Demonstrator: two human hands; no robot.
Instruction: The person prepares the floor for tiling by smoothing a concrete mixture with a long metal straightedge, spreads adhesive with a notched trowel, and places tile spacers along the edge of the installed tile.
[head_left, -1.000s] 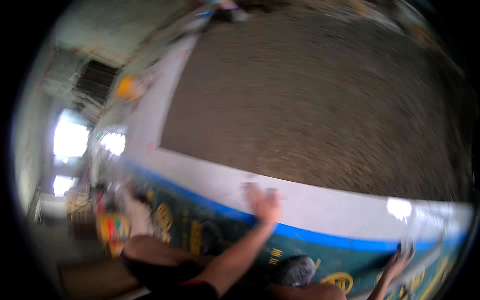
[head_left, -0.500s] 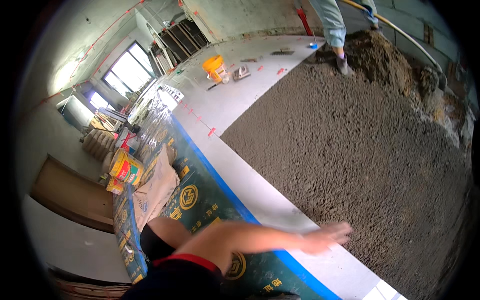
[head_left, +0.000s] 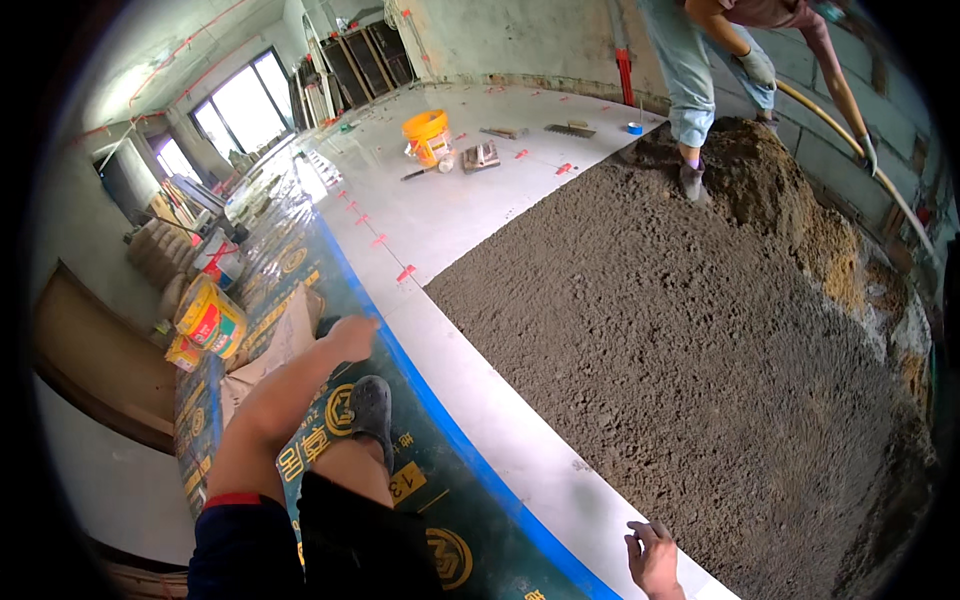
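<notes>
Hovering hands (head_left: 654,562); green sheeting (head_left: 430,435) bears yellow lettering (head_left: 291,462).

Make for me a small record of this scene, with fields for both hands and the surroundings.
left hand: near the blue tape; grip unclear
right hand: above white tiles, fingers loosely bent, nothing visible held
grey-brown mix: rough bed, right of the tile strip
yellow bucket: standing on tiles, farther off
co-worker: leaning at upper right, hands on yellowish hose or pole
</notes>
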